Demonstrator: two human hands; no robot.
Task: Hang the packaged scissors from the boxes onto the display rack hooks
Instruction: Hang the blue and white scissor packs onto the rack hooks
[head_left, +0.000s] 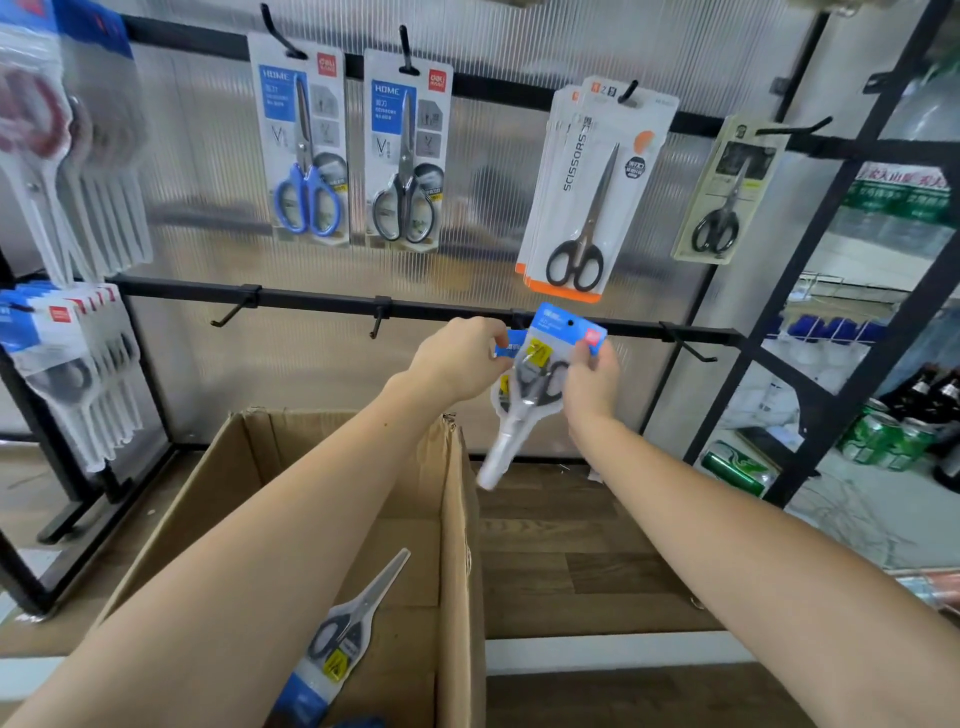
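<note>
Both hands pinch a light, floppy scissors pack (540, 374) at the lower rail's (311, 301) right end: left hand (457, 364), right hand (592, 384), possibly two packs. Grip the stiff blue header.

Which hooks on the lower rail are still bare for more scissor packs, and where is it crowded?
Three lower-rail hooks hang bare: the left hook, the middle hook and the right hook. Between the last two it is crowded: left hand and right hand hold the blue-topped pack there.

Shop, packaged scissors (309, 150) on display rack hooks (229, 314), shelved drink cans (878, 436)
</note>
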